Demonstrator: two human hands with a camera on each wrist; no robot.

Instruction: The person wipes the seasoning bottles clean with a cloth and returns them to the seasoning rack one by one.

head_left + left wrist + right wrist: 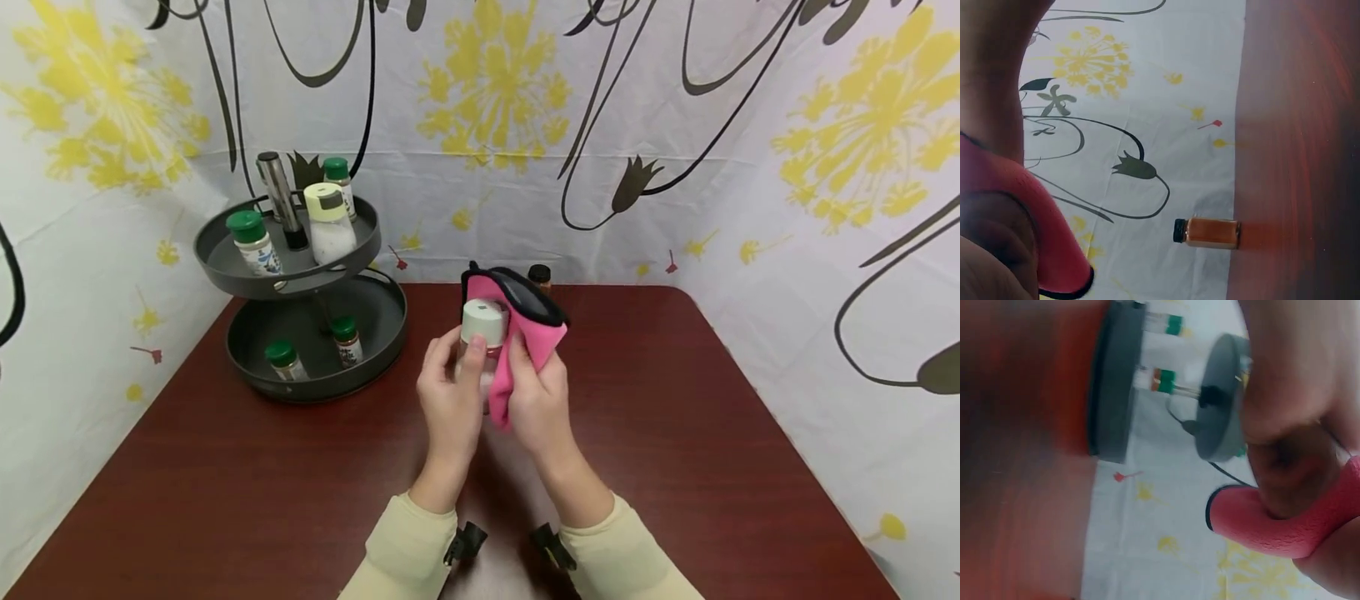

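Jar (492, 354): roughly upright in the left hand, between the 2 hands, its right side against the cloth; lower part mostly hidden.
Jar handling: stiff and probably light, with a smooth wall that may slip; glass or plastic cannot be told, so it is best treated as fragile.
Jar hold: best round the body, below the pale lid (483, 319), since the lid might turn.
Cloth (542, 337): pink, in the right hand, beside and behind the jar; flat piece or pouch cannot be told.
Cloth handling: likely soft, light, grippy and unbreakable; the black edging (525, 296) looks firmer, so a pinch on the pink fold should suit it.
Left hand (442, 383): grasps the jar, fingers curled round it, thumb up its front.
Right hand (540, 396): grasps the cloth, pinching it between thumb and fingers.
Held things: 1 jar, 1 cloth.
Trays: 2, tiered, at the left of the table (675, 467).
Upper tray (288, 287): 2 green-capped bottles (258, 246), 1 shaker (330, 225), 1 steel tube (279, 192).
Lower tray (318, 389): 2 green-capped bottles.
Far edge of table: 1 dark-capped bottle (1210, 232), partly hidden behind the cloth in the head view.
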